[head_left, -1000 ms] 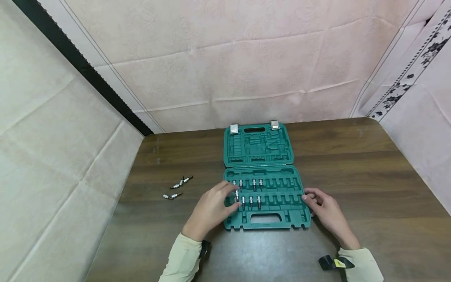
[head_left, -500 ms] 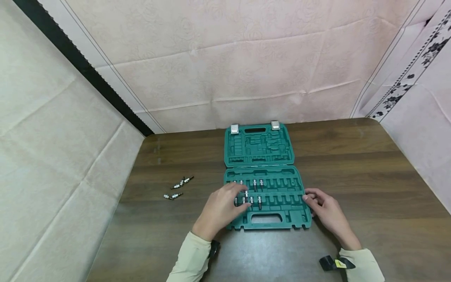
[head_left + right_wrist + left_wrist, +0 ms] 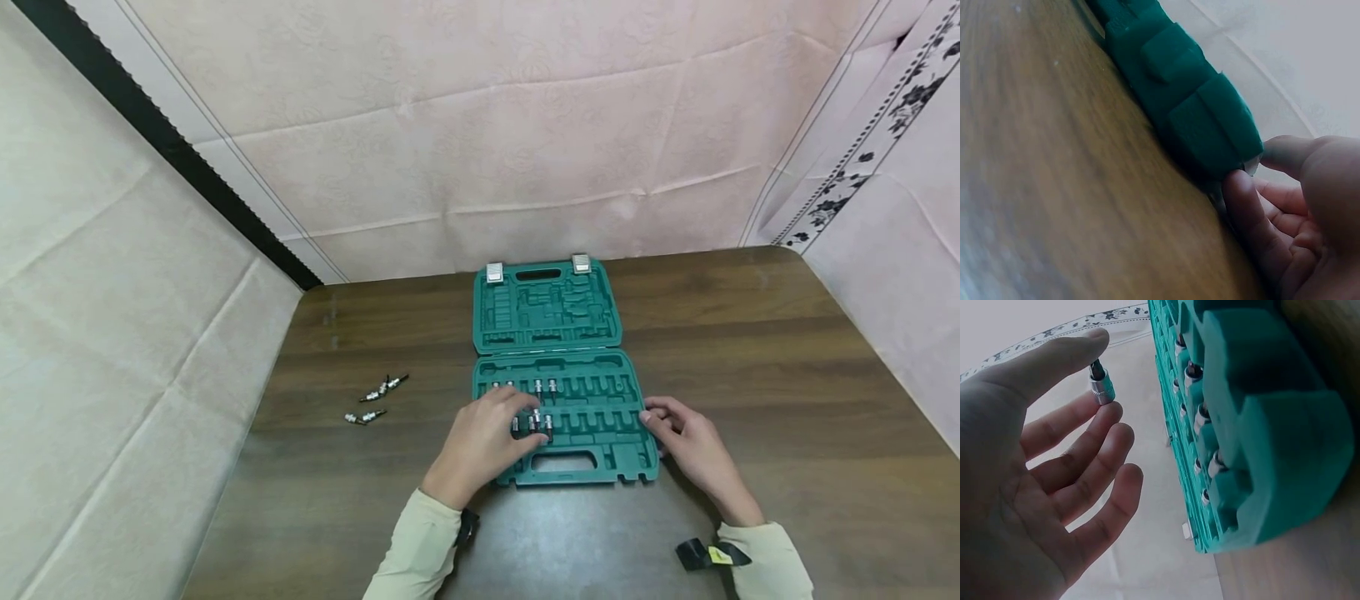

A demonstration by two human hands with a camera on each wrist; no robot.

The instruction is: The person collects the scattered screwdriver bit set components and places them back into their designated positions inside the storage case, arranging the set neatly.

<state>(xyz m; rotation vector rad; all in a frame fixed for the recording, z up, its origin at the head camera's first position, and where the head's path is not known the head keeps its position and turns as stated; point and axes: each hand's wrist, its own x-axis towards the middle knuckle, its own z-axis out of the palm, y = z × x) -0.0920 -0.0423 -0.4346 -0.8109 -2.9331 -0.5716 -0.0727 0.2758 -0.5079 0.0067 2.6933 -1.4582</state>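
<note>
An open green tool case (image 3: 628, 462) lies on the table, with several bit sockets (image 3: 552, 387) seated in its moulded slots. Over the left part of its lower half, my left hand (image 3: 480, 437) pinches one bit socket (image 3: 1102, 387) between thumb and fingertips. The left wrist view shows that bit socket apart from the case, its dark tip toward the thumb and its silver end at the fingers. My right hand (image 3: 693, 450) grips the case's right edge; in the right wrist view, thumb and fingers (image 3: 1244, 194) meet at the green corner.
Several loose bit sockets (image 3: 367, 417) lie in two small groups on the wooden table (image 3: 337, 500), left of the case. The raised lid (image 3: 555, 312) with two metal latches (image 3: 581, 263) leans back near the pale cloth wall (image 3: 525, 167).
My left hand has moved rightward along the lower row of slots, carrying the bit socket. My right hand has stayed at the case's edge. The head view has shifted slightly.
</note>
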